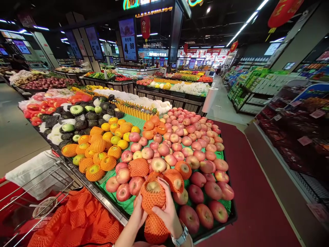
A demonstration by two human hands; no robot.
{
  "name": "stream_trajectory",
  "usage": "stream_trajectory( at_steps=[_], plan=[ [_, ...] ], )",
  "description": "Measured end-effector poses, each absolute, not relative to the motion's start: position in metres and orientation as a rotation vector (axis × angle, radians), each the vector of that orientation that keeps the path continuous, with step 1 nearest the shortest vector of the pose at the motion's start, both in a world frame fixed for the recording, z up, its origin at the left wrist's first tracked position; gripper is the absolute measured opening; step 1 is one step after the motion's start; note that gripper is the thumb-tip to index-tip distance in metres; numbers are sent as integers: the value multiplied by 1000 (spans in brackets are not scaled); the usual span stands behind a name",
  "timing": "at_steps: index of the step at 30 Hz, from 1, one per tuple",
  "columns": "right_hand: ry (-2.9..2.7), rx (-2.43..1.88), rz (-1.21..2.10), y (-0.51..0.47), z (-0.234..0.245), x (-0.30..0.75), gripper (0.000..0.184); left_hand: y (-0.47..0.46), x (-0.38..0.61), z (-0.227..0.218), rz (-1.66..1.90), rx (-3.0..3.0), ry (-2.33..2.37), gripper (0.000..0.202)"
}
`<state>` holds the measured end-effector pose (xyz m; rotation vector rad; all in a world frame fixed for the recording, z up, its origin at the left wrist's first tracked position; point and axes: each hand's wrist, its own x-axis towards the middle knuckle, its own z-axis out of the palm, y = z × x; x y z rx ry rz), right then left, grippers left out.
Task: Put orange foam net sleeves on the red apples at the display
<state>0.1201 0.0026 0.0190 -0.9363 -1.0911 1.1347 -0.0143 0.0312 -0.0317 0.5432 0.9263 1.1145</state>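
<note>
Just left of the left hand [138,214], loose orange foam nets [77,219] fill a wire cart [36,192]. Right of the right hand [168,212] lie bare red apples [205,192] — past them, red carpet [257,192]. Farther ahead and leftward, netted oranges [97,154].

This is a supermarket's produce section. Heaps of apples [190,151] and oranges [102,151] fill long display stands, a price sign [128,39] hangs overhead, and stocked shelves [254,85] line the aisle beside a shopping cart [38,192].
</note>
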Motion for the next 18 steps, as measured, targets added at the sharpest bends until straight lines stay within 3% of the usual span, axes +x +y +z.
stream_trajectory(
  at_steps=[6, 13, 18],
  plan=[
    [-924, -986, 1192, 20, 33, 134, 45, 37, -12, -16, 1032, 355, 778, 78],
    [-1071, -1134, 1294, 25, 27, 142, 36, 33, -17, 7, 897, 371, 700, 81],
    [-806, -1145, 1182, 21, 18, 127, 38, 33, -21, 1, 853, 497, 685, 84]
  ],
)
